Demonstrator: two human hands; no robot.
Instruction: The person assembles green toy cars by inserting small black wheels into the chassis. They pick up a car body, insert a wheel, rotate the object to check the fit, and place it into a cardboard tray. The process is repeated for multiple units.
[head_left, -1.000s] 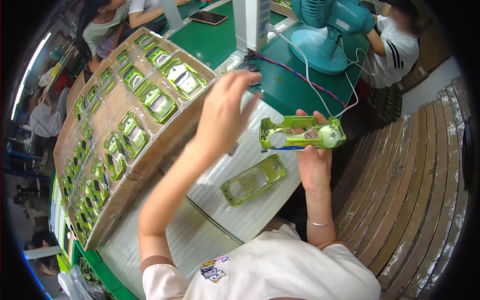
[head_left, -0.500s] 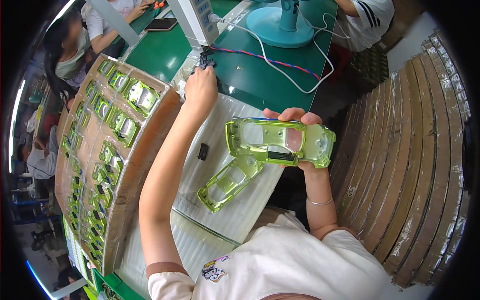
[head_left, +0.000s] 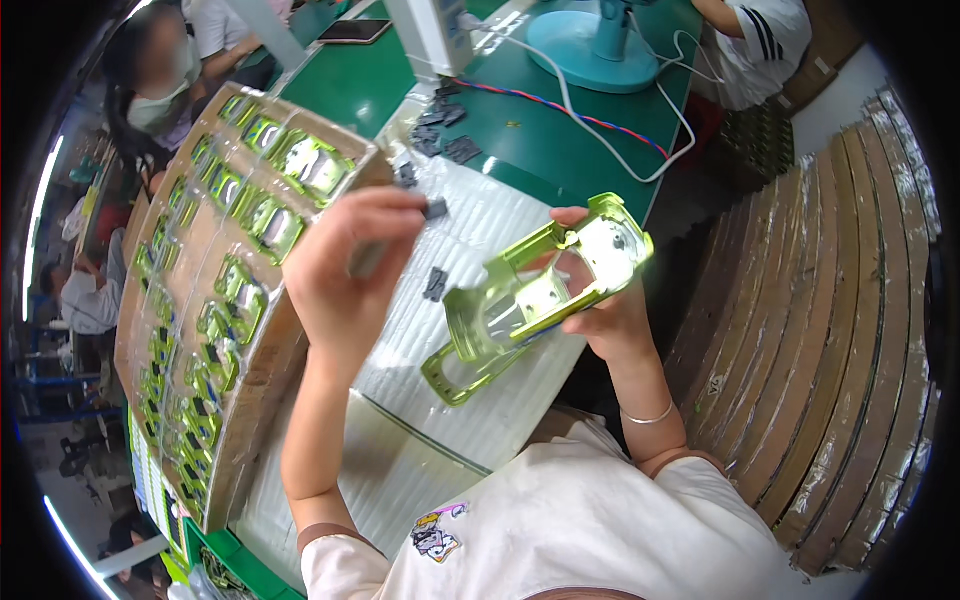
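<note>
My right hand (head_left: 615, 325) grips a translucent lime-green toy car body shell (head_left: 543, 298), tilted with its upper end to the right. Motion blurs my left hand (head_left: 345, 275), raised to the left of the shell. Its fingertips are pinched on a small dark plastic part (head_left: 436, 209). Another green car shell (head_left: 458, 385) lies on the white foam sheet (head_left: 400, 385), partly covered by the held one. A loose black plastic part (head_left: 435, 284) rests on the sheet between my hands. Several more dark parts (head_left: 440, 125) lie heaped at the sheet's far end.
On the left a cardboard tray (head_left: 268, 385) holds rows of green car shells. Stacked cardboard trays (head_left: 800, 350) rise at the right. A teal fan base (head_left: 590, 55), white cable (head_left: 567, 90) and red-blue wire (head_left: 560, 108) occupy the green table. Other people sit beyond.
My left hand has come back from the heap of dark parts toward me, bringing a small part. My right hand has turned and tilted the car shell.
</note>
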